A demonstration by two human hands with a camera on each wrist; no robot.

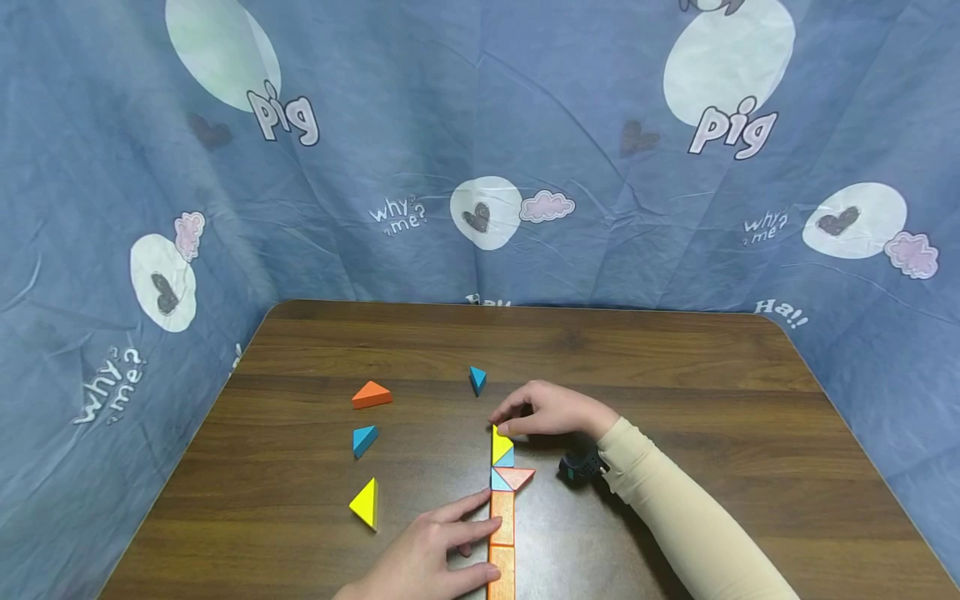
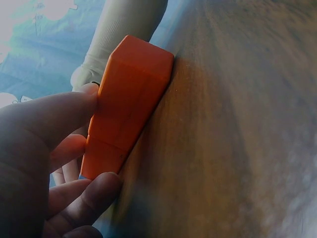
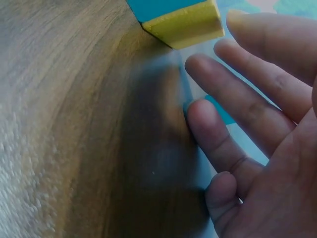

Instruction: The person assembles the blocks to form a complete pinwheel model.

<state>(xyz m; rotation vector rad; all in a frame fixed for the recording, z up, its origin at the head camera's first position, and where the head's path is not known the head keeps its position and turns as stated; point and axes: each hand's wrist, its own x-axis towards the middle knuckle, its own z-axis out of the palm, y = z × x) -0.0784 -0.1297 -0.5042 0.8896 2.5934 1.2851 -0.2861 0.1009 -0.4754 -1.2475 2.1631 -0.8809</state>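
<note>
A row of blocks runs up the table's middle: two orange rectangular blocks (image 1: 502, 518), then a blue triangle (image 1: 499, 481) beside a pinkish-orange triangle (image 1: 516, 477) that juts right, then a small light-blue triangle (image 1: 506, 457) against a yellow triangle (image 1: 500, 444). My left hand (image 1: 431, 550) rests its spread fingertips on the orange blocks' left side and top. The left wrist view shows its fingertips against the orange block (image 2: 131, 82). At the row's far end, my right hand (image 1: 555, 410) has its thumb at the yellow triangle, fingers loosely bent past its tip.
Left of the row lie an orange triangle (image 1: 372, 396), a blue triangle (image 1: 364, 441) and a yellow triangle (image 1: 365, 503). Another blue triangle (image 1: 477, 380) lies beyond the right fingers. A dark wrist device (image 1: 581, 467) hangs under the right wrist. Patterned blue cloth (image 1: 420, 267) surrounds the wooden table (image 1: 675, 358).
</note>
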